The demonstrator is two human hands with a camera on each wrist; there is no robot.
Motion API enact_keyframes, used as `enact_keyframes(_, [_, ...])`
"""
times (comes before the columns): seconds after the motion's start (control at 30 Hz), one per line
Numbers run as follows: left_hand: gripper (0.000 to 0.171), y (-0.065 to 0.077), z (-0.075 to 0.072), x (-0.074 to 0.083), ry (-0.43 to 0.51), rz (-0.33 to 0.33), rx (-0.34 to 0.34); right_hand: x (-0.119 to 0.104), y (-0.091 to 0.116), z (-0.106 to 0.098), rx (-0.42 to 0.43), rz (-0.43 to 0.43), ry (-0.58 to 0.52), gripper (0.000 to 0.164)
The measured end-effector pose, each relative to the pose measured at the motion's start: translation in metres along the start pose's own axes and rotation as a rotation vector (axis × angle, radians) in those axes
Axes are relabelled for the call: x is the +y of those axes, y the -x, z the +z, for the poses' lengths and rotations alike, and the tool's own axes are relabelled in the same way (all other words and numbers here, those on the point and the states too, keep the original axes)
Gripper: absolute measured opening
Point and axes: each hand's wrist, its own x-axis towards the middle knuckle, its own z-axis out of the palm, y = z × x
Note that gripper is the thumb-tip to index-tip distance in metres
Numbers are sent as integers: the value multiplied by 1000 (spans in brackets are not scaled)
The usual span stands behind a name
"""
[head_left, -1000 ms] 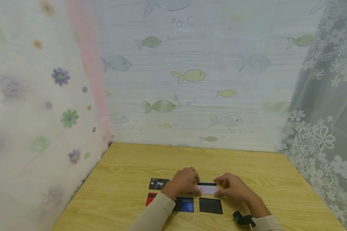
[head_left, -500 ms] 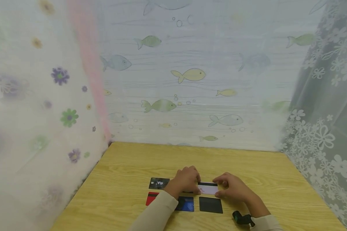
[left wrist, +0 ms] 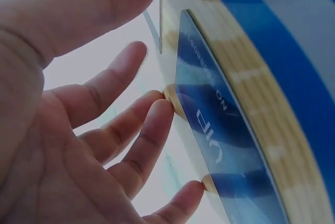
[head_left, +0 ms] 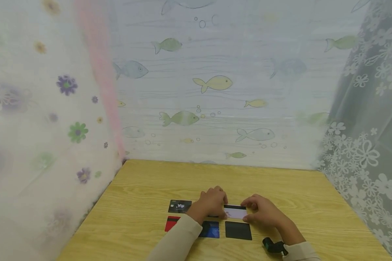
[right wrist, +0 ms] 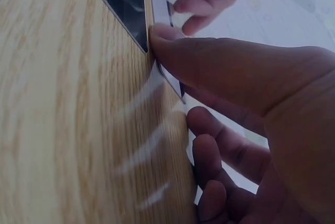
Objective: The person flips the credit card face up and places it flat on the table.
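In the head view a white card with a dark stripe (head_left: pixel 235 212) lies between both hands. My left hand (head_left: pixel 210 203) holds its left end, thumb at the near corner and forefinger at the far one. My right hand (head_left: pixel 264 211) grips the right end between thumb and forefinger; in the right wrist view the right thumb (right wrist: pixel 209 62) presses the white card's edge (right wrist: pixel 171 81), the other fingers curled. Below the left thumb (left wrist: pixel 99 4), the other left fingers are spread beside a dark bluish card lettered VIP (left wrist: pixel 209 114).
On the wooden table (head_left: pixel 143 181) lie a black Vip card (head_left: pixel 179 206), a red card (head_left: pixel 171 223) partly under the left sleeve (head_left: pixel 179 237), a blue card (head_left: pixel 211 229) and a plain black card (head_left: pixel 238 230). A black device (head_left: pixel 273 246) sits at the right wrist.
Both hands keep their places at the card's ends. The card and the left hand have shifted very slightly to the right; the other cards lie as before.
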Motion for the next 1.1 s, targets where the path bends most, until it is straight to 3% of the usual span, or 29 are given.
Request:
enact_keyframes(0.37, [33,-2,-2,3,4,-5,-6,3,-3,1,-41,2,-73,43])
enact_keyframes(0.9, [37,-5,-5,5,24,-5,-28,0,0,-1,-43,15,-50,46])
enact_keyframes(1.1, [42,-5,2,-4,25,65,0,1,-1,0,-28,18,-66,43])
